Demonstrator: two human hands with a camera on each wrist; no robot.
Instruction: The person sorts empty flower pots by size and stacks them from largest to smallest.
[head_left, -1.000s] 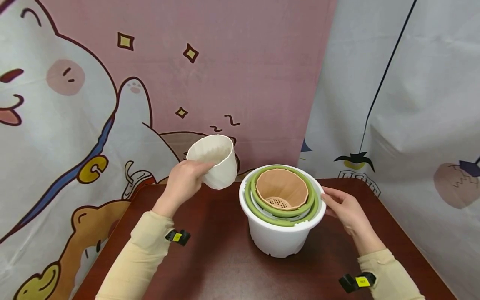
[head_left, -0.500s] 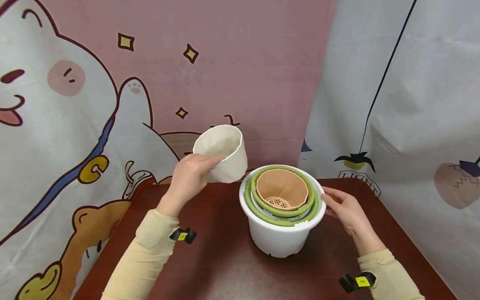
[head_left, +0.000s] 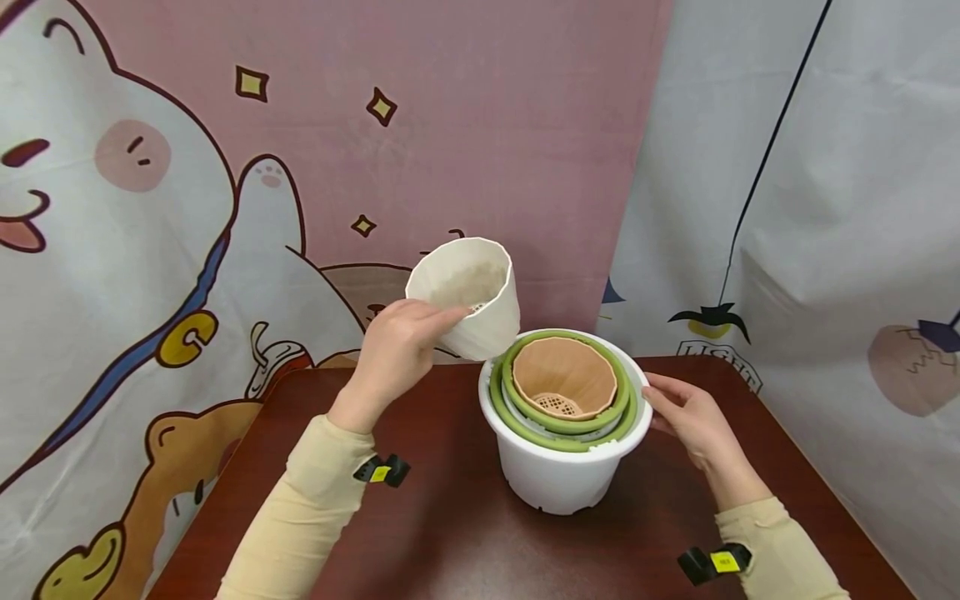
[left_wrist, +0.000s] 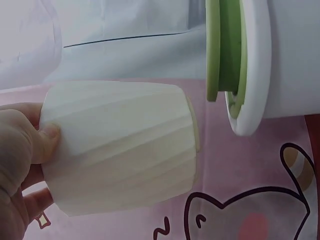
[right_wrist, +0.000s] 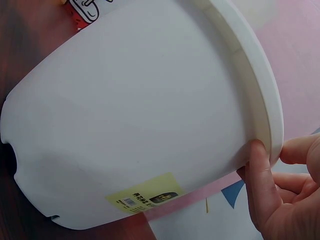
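Note:
In the head view my left hand (head_left: 395, 350) pinches the rim of a small white flower pot (head_left: 491, 321), held tilted in the air just left of and above the stack. Its spiral-ridged side (left_wrist: 120, 150) fills the middle of the left wrist view. A large white flower pot (head_left: 555, 479) stands upright on the table. Nested inside it are green-rimmed pots (head_left: 628, 408) and, innermost, a terracotta-coloured pot (head_left: 566, 371) with a perforated bottom. My right hand (head_left: 693, 421) grips the large pot's rim at its right side, thumb and fingers on either side of the lip in the right wrist view.
The dark red-brown table (head_left: 420, 533) runs back to a pink and white printed cloth (head_left: 510, 125) hanging behind it. A yellow label (right_wrist: 145, 194) is stuck on the large pot's side.
My left hand has moved right and slightly up with the small white pot, bringing it close to the stack's left rim. The right hand and the nested pots have stayed put.

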